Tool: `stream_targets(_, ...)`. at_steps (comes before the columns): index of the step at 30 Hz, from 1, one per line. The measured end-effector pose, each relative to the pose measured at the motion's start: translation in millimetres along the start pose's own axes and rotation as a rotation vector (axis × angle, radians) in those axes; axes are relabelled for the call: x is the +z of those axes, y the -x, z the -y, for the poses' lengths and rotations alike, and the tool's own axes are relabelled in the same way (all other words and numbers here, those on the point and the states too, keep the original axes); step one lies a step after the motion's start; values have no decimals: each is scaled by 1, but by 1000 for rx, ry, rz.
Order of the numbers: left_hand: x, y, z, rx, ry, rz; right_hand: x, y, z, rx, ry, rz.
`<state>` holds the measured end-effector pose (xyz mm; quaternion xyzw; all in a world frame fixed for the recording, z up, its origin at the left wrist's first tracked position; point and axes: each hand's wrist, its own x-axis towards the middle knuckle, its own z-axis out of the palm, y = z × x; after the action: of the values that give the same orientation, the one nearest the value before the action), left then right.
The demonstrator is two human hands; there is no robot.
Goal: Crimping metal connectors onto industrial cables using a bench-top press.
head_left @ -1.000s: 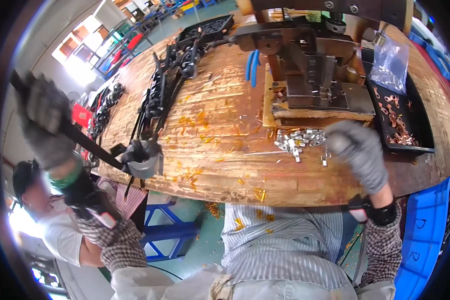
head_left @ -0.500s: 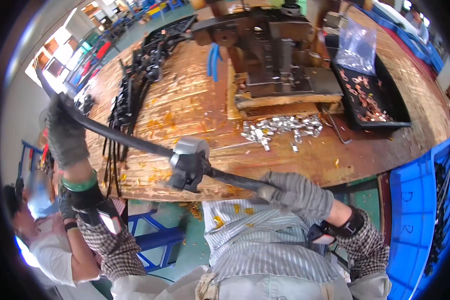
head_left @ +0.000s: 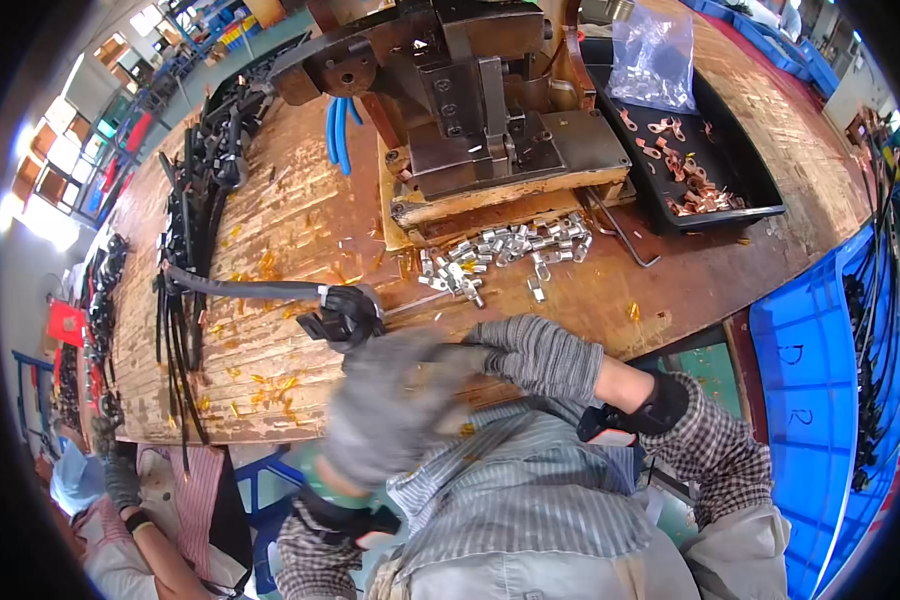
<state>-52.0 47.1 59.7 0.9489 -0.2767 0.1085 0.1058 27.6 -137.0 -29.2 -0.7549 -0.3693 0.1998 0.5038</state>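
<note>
A thick black cable (head_left: 255, 290) lies across the bench top, with a black clamp-like fitting (head_left: 342, 318) partway along it. My right hand (head_left: 545, 352), in a grey knit glove, is closed near the cable's near end. My left hand (head_left: 385, 405), gloved alike, is smeared by motion in front of the apron, just below the fitting. Its fingers cannot be made out, and it covers part of the cable. Beyond my hands lies a heap of silver metal cable lugs (head_left: 510, 250), in front of a dark metal press (head_left: 480, 130).
Bundled black cables (head_left: 205, 190) lie along the bench's left side. A black tray (head_left: 745, 180) with copper lugs and a clear plastic bag (head_left: 653, 62) stands at the back right. A hex key (head_left: 622, 230) lies beside the press. Right of me is a blue crate (head_left: 805, 370); a co-worker's arm (head_left: 160, 550) shows lower left.
My left hand has let go of the cable's far left end and swung down and right toward my right hand. The cable's left end has dropped onto the bench. The view has shifted.
</note>
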Motion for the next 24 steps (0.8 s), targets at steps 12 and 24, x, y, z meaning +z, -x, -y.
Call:
stream_targets(12,44,-9,29,-80,481,117,-14,-2,20,787,-871,291)
stream_targets(24,62,-5,27,-228,729,-104,-71,8,31,129,621,55)
